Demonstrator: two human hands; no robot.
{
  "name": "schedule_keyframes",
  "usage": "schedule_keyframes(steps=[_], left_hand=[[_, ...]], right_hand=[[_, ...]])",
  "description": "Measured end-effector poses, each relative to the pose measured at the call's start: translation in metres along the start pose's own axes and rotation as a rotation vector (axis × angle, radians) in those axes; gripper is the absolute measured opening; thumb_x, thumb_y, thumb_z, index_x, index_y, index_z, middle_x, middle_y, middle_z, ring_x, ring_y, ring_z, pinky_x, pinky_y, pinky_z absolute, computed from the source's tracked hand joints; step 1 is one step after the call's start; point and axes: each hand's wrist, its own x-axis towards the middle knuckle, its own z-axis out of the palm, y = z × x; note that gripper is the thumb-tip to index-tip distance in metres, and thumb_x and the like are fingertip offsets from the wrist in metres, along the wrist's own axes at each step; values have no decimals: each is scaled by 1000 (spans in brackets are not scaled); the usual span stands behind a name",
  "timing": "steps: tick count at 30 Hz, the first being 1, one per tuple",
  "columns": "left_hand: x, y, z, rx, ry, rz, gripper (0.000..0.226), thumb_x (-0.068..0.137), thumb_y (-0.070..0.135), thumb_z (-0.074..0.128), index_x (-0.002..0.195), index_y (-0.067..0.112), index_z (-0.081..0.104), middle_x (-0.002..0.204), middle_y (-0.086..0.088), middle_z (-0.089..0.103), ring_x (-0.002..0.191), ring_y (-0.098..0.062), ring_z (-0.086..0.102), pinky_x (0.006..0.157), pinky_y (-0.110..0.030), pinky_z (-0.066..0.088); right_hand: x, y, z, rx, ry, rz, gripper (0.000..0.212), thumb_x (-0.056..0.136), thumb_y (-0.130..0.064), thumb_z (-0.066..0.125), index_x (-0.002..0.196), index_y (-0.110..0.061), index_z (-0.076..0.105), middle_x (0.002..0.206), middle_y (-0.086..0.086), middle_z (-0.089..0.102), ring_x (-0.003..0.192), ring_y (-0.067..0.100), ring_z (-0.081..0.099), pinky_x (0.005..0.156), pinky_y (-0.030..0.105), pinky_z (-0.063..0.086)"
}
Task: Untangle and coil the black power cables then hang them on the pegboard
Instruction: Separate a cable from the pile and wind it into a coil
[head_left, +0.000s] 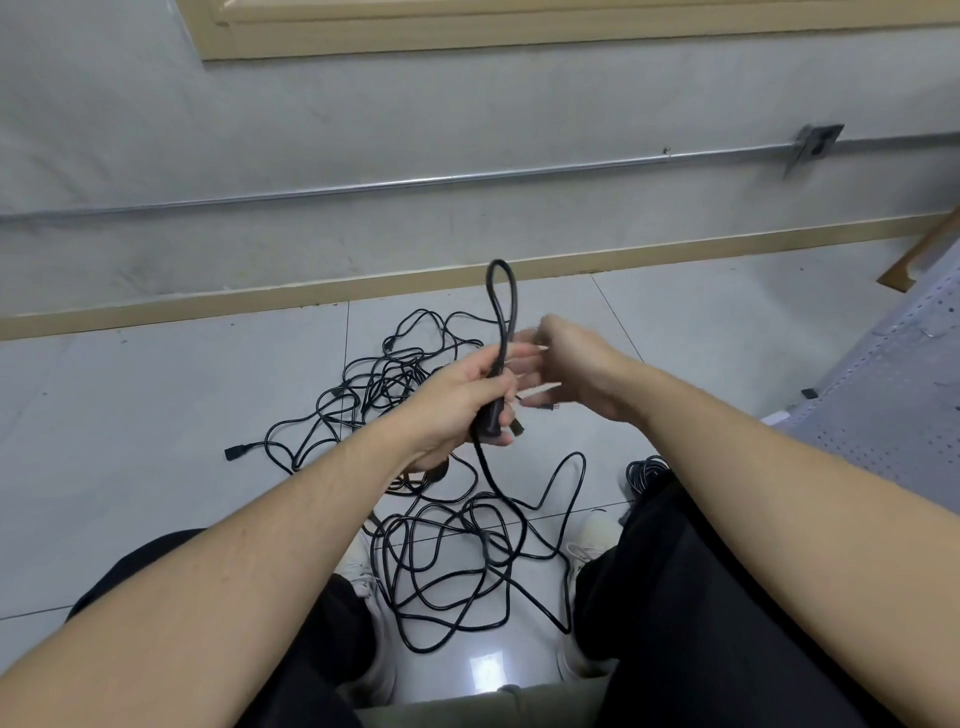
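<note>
Single head-worn wide-angle view, looking forward and steeply down from close above the hands at frame centre. The tiled floor (156, 415) fills the middle, the wall (467, 119) the upper frame, the knees the lower corners.

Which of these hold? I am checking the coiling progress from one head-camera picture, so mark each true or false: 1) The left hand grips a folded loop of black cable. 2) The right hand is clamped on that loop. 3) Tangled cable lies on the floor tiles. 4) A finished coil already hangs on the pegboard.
1) True: the left hand holds the loop, which stands up above the fist.
2) False: the right hand is beside the loop, fingers spread, blurred.
3) True: the tangled cable lies on the floor tiles.
4) False: nothing hangs on the visible part of the pegboard.
</note>
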Motion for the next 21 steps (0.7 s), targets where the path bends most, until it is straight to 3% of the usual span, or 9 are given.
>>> schedule_keyframes(steps=[3,6,7,9,10,12,14,18,21], left_hand=[[3,5,-2,-140,104,33,36,107,6,45,133,28,57,79,3,51,62,-10,55,57,-28,58],[6,7,-8,-235,237,86,36,107,8,45,128,33,60,80,4,50,64,-11,58,54,-28,58],[7,8,-11,-243,282,102,36,107,8,45,128,33,60,81,5,50,62,-11,58,51,-27,56],[10,9,-16,-267,355,134,37,107,8,43,130,32,58,82,4,49,59,-10,53,46,-24,49],[11,9,-18,-282,383,143,38,107,7,42,132,31,58,82,3,48,57,-9,50,45,-22,45],[13,8,-21,-273,441,144,38,108,7,39,133,30,57,83,3,46,55,-7,45,42,-19,34],[15,7,-24,-195,530,129,40,108,6,35,128,32,57,84,3,45,54,-6,42,41,-17,27],[18,4,-39,27,732,34,47,103,5,30,121,36,59,78,1,45,61,-14,42,46,-23,32],[18,0,-47,63,732,-79,53,96,1,30,122,35,62,78,-1,49,64,-16,45,52,-27,35]], right_hand=[[-8,8,6,-387,-299,0,25,88,-14,40,99,-17,63,92,2,69,94,18,60,103,51,46],[-14,7,11,-434,-472,73,60,73,-19,45,131,-8,56,125,10,69,120,12,63,110,44,37],[-14,7,11,-439,-516,86,55,78,-23,47,131,-11,57,124,6,72,125,12,62,111,41,36],[-14,8,13,-483,-567,80,20,96,-26,53,110,-16,64,103,2,77,114,17,68,107,39,44],[-14,10,15,-491,-573,81,10,100,-24,57,97,-16,62,86,1,74,98,21,72,101,38,49],[-13,15,18,-545,-528,63,23,100,-25,63,80,-15,55,58,-4,55,65,18,63,84,35,55],[-13,15,15,-692,-424,23,35,97,-33,68,72,-17,49,48,-9,45,49,12,48,66,28,48],[-14,9,-3,-705,-269,-12,40,87,-48,75,72,-18,54,57,-6,47,52,13,42,52,26,34],[-14,6,-17,-517,-201,-21,44,88,-47,75,65,-24,45,57,-7,41,54,14,35,51,25,28]])
